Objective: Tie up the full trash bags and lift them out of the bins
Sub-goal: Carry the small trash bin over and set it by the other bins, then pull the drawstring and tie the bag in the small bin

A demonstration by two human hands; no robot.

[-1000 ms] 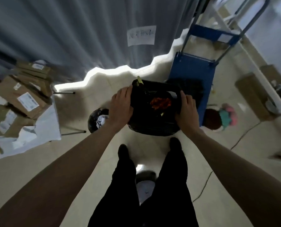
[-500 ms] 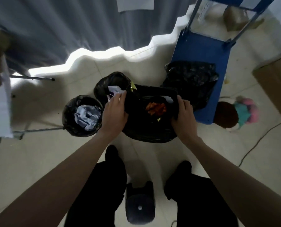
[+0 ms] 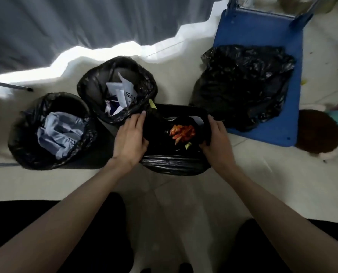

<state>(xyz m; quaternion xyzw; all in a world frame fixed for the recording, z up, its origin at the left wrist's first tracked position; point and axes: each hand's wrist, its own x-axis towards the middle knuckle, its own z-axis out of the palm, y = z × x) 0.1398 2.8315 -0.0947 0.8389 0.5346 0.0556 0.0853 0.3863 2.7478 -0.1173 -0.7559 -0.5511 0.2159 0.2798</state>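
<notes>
Nearest us, our left hand [image 3: 129, 138] and right hand [image 3: 216, 140] now curl their fingers over opposite rims of the black plastic trash bag with red scraps [image 3: 174, 160], ready, we judge, for gathering and tying. Beyond it, two paper-filled black-lined bins [image 3: 52, 131], barely visible a second ago, and a slumped black bag on the blue cart [image 3: 241, 85] have come into full view.

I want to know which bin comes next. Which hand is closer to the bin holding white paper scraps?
Left. The left hand grips the near bag's rim, its fingertips touching the bin with white paper scraps. The right hand grips that bag's opposite rim, clearly farther away.
</notes>
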